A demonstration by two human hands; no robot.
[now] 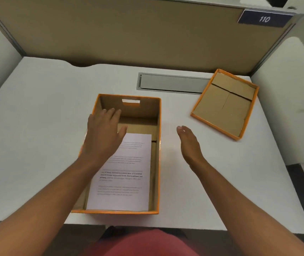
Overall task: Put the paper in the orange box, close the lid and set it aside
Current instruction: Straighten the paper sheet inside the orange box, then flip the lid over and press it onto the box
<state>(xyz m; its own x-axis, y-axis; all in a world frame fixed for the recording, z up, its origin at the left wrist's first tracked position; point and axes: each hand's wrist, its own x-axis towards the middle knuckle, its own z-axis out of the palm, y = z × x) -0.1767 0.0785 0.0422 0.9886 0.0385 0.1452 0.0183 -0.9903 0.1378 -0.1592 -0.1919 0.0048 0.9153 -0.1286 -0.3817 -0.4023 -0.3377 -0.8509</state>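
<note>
Illumination is even, diffuse and moderately bright. The surface [36,126] reads near-white with little texture. Shadows are soft and faint. Wide-angle distortion bends the frame edges. Overall sharpness is low; text on the paper [127,174] is mostly illegible.

The orange box [159,154] and its lid [225,106] are made of brown cardboard, shiny orange outside. The paper [127,174] is smooth; the desk [46,111] is matt.

A grey cable hatch [173,83] sits flush in the white surface [36,126]. Behind the hatch stands a tan partition [119,34]; a dark "110" plate [264,19] sits at its upper right.
</note>
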